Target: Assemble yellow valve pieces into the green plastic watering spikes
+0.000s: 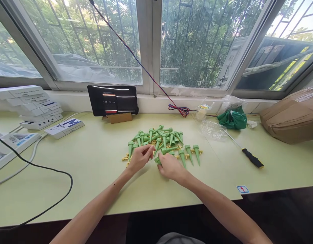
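A heap of several green cone-shaped plastic spikes [161, 139] with small yellow fittings lies in the middle of the pale green table [95, 176]. My left hand [139, 158] rests at the heap's near left edge, fingers curled in a pinch over a spike. My right hand [170, 166] is close beside it at the near edge, fingers closed round a green spike [157, 160] whose end pokes out to the left. The two hands almost touch.
A dark tablet [112, 100] leans on the sill behind the heap. A screwdriver [249, 156] lies to the right, near a green bag [232, 118] and a brown parcel [290, 117]. White boxes [37, 106], a power strip and cables [44, 169] fill the left.
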`<state>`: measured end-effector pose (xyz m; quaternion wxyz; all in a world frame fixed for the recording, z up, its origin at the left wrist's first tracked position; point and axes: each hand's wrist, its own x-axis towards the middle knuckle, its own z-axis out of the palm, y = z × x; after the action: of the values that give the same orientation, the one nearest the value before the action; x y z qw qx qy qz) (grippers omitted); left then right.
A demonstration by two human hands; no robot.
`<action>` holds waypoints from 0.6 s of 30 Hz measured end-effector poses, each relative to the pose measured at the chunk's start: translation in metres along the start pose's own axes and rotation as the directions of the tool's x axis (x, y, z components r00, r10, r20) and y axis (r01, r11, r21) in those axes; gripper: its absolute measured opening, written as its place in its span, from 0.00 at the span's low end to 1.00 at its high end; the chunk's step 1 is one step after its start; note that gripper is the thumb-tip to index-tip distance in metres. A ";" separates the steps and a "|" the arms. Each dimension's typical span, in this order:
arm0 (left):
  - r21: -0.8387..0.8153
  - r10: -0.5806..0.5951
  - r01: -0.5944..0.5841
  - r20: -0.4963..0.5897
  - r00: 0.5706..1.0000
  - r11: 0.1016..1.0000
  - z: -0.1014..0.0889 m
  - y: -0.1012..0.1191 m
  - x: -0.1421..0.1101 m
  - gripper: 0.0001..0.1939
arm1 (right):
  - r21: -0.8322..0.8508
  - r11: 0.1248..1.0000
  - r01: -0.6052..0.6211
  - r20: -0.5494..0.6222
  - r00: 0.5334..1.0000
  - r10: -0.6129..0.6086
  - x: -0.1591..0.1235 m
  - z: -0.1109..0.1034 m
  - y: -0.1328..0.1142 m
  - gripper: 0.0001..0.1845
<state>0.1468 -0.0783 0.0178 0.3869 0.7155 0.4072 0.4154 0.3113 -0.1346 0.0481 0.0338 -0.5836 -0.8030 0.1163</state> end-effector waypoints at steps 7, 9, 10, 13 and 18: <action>0.001 -0.017 0.017 0.003 1.000 1.000 0.000 -0.001 0.000 0.19 | -0.011 0.999 -0.036 -0.003 0.999 0.036 0.009 0.006 -0.001 0.12; 0.013 -0.016 0.016 0.006 1.000 1.000 0.000 -0.001 0.000 0.18 | -0.019 0.998 -0.056 -0.005 0.998 0.056 0.009 0.006 -0.002 0.12; 0.019 -0.014 0.014 0.007 1.000 1.000 0.000 -0.001 -0.001 0.18 | -0.024 0.998 -0.064 -0.005 0.998 0.063 0.008 0.006 -0.002 0.12; 0.037 -0.007 0.007 0.003 1.000 0.999 0.000 -0.001 -0.001 0.18 | -0.034 0.996 -0.079 0.003 0.997 0.079 0.006 0.003 -0.004 0.13; 0.024 -0.008 0.008 -0.005 1.000 1.000 0.000 -0.002 0.000 0.18 | -0.064 0.996 -0.066 -0.003 0.998 0.066 0.004 0.003 -0.002 0.13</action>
<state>0.1457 -0.0777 0.0156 0.3790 0.7174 0.4160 0.4107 0.3078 -0.1318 0.0456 0.0114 -0.6107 -0.7865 0.0914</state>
